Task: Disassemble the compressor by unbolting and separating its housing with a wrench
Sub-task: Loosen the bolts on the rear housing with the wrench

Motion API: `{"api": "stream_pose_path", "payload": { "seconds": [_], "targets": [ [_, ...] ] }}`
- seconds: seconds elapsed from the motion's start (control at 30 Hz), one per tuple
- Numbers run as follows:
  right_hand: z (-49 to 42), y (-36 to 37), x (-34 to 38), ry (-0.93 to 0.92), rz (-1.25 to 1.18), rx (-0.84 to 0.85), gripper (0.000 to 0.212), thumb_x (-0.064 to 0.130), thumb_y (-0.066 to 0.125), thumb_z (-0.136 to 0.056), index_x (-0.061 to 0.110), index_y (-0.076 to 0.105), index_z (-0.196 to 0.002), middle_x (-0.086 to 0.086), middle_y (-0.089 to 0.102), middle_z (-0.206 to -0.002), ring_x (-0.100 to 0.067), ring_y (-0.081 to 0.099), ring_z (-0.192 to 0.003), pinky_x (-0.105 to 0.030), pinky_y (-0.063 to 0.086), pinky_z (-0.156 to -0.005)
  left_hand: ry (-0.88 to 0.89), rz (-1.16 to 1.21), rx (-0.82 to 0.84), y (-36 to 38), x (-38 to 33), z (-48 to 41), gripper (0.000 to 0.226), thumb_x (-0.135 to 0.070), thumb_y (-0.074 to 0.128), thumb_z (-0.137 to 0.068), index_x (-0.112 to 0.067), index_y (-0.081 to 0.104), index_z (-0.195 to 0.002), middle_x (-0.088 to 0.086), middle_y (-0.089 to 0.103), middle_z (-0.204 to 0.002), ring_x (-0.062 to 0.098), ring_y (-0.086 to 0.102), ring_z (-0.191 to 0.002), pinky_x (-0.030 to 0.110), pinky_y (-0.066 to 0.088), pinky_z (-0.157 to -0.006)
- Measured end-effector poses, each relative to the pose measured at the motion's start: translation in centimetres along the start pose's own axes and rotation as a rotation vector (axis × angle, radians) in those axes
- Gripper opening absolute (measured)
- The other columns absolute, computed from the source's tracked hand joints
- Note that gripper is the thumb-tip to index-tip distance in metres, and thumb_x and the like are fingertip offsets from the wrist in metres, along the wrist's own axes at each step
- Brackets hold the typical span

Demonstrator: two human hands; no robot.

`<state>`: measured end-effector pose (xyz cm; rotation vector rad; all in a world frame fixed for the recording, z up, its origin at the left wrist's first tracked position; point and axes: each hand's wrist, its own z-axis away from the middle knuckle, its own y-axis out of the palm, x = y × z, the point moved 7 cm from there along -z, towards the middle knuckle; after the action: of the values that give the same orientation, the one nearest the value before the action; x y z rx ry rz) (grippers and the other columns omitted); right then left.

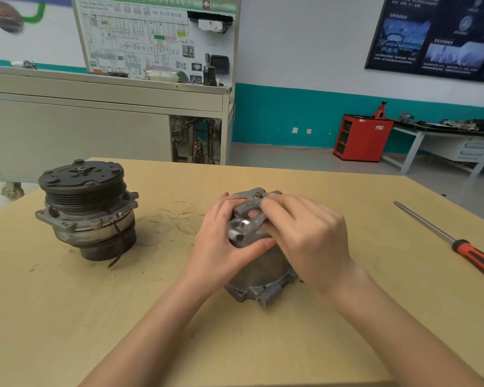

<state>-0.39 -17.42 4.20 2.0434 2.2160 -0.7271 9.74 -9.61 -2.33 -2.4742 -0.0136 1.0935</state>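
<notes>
Aluminium housing (259, 270) sat steadied under our left hand (221, 241), gripping the wrench (242, 229) head, while our right hand (305, 233) clasped its handle for leverage.

Left hand (221, 241) & right hand (305, 233) bare, no sleeves/gloves.

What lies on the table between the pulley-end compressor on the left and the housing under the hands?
Nothing stands there: the head view shows only bare table with faint ring-shaped smudges.
</notes>
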Motion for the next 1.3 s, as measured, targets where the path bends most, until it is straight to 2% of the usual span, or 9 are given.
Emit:
{"api": "stream_pose_path", "payload": {
  "seconds": [0.2,0.37,0.47,0.57,0.7,0.77,0.9,1.1,1.3],
  "targets": [
    [0.4,0.7,1.2,0.020,0.140,0.004,0.008,0.001,0.074,-0.074,0.008,0.070,-0.074,-0.006,0.065,-0.068,-0.023,0.059,-0.056,-0.027,0.050,-0.051,0.002,0.045,-0.019,0.0,0.0,-0.4,0.052,-0.060,0.061,-0.058,-0.049,0.042,-0.105,-0.033,0.043,-0.119,0.002,0.035,-0.132,0.017,0.026,-0.106],
    [0.9,0.7,1.4,0.025,0.134,0.005,0.005,0.001,0.070,-0.079,0.006,0.072,-0.078,-0.010,0.070,-0.077,-0.025,0.063,-0.063,-0.029,0.052,-0.058,0.042,0.039,-0.061,-0.1,0.4,-0.1,0.054,-0.052,0.070,-0.063,-0.044,0.047,-0.111,-0.029,0.048,-0.122,0.010,0.039,-0.135,0.031,0.035,-0.111],
    [1.4,0.2,-0.4,0.030,-0.035,-0.015,0.006,0.009,0.070,-0.084,0.004,0.072,-0.082,-0.011,0.071,-0.082,-0.026,0.065,-0.068,-0.031,0.052,-0.061,0.011,-0.004,-0.018,0.1,0.6,0.0,0.065,-0.058,0.069,-0.065,-0.030,0.049,-0.121,-0.018,0.049,-0.128,0.014,0.039,-0.135,0.043,0.038,-0.108],
    [2.9,0.2,-6.1,0.331,-0.417,-0.049,0.027,0.024,0.054,-0.096,0.004,0.072,-0.088,-0.006,0.072,-0.084,-0.020,0.068,-0.072,-0.034,0.055,-0.063,-0.049,-0.027,-0.009,0.0,0.6,0.1,0.072,-0.067,0.065,-0.062,-0.033,0.047,-0.123,-0.023,0.044,-0.128,0.010,0.037,-0.135,0.041,0.036,-0.110],
    [6.5,3.9,-12.2,0.990,-1.073,0.012,0.027,0.012,0.041,-0.100,0.012,0.065,-0.087,0.005,0.074,-0.082,-0.013,0.068,-0.073,-0.025,0.054,-0.071,-0.045,-0.016,-0.008,0.0,0.5,0.1,0.070,-0.058,0.070,-0.064,-0.031,0.048,-0.125,-0.012,0.048,-0.133,0.009,0.034,-0.137,0.043,0.033,-0.111],
    [7.0,4.8,-12.5,1.090,-1.238,0.012,0.027,0.015,0.040,-0.099,0.007,0.063,-0.088,-0.002,0.074,-0.084,-0.018,0.068,-0.069,-0.025,0.055,-0.067,-0.039,-0.008,-0.011,0.0,0.4,0.1,0.066,-0.065,0.067,-0.062,-0.041,0.044,-0.119,-0.014,0.048,-0.130,0.010,0.035,-0.137,0.042,0.034,-0.111],
    [5.2,3.5,-11.0,0.908,-1.070,0.004,0.024,0.028,0.049,-0.096,0.013,0.067,-0.090,-0.001,0.074,-0.086,-0.019,0.071,-0.074,-0.026,0.057,-0.069,-0.040,-0.021,-0.010,-0.1,0.4,0.1,0.067,-0.068,0.063,-0.061,-0.041,0.043,-0.119,-0.021,0.046,-0.127,0.006,0.034,-0.136,0.035,0.032,-0.112],
    [0.7,-0.4,-3.9,0.103,-0.399,0.074,0.023,0.017,0.058,-0.088,-0.001,0.072,-0.087,-0.012,0.071,-0.082,-0.022,0.068,-0.072,-0.028,0.056,-0.066,-0.032,-0.019,-0.010,0.0,0.5,0.1,0.067,-0.060,0.069,-0.064,-0.036,0.044,-0.122,-0.032,0.042,-0.123,0.008,0.037,-0.134,0.038,0.036,-0.109],
    [1.2,-0.3,-1.1,-0.097,-0.248,0.057,0.021,0.016,0.064,-0.086,-0.002,0.071,-0.081,-0.015,0.071,-0.084,-0.028,0.068,-0.072,-0.031,0.055,-0.063,-0.016,0.019,-0.021,0.0,0.2,0.2,0.060,-0.061,0.062,-0.066,-0.037,0.048,-0.119,-0.026,0.046,-0.125,0.005,0.038,-0.133,0.036,0.037,-0.109]
  ]
}}
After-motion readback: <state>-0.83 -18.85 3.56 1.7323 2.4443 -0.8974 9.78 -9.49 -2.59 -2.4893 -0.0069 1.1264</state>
